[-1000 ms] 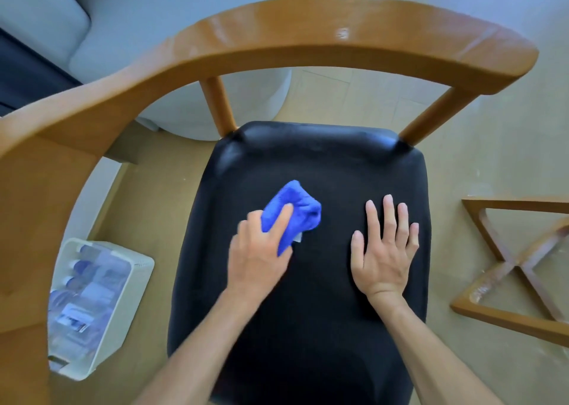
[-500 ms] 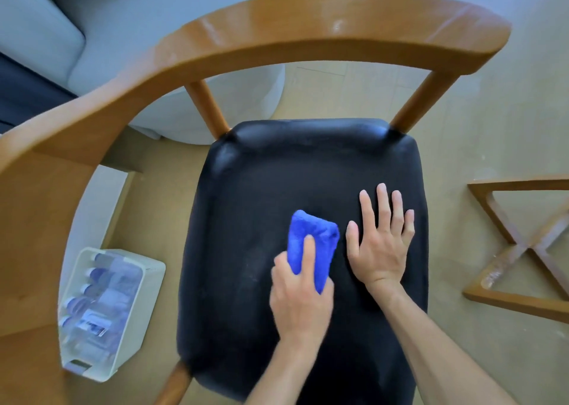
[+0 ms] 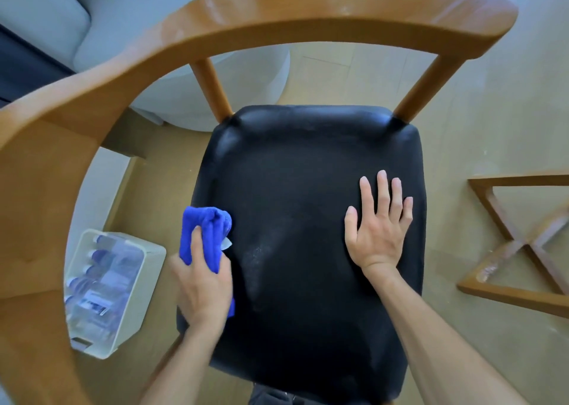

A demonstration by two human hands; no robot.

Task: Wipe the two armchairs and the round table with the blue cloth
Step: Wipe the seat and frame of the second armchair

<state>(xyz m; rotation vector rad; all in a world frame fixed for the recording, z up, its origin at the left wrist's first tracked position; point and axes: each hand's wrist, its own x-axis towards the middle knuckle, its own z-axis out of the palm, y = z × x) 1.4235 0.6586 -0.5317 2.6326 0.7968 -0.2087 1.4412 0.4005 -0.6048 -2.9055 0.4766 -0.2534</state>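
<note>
Blue cloth [image 3: 204, 238] clamped in left hand [image 3: 203, 284] | right hand [image 3: 377, 220] flat on seat [image 3: 292, 189] | bin [image 3: 135, 297] labels perhaps unreadable

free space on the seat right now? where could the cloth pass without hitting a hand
The black seat is bare across its middle and back, between the left hand with the blue cloth at the left edge and the right hand lying flat near the right edge. The front middle between the forearms is bare too. Both side edges are taken.
</note>
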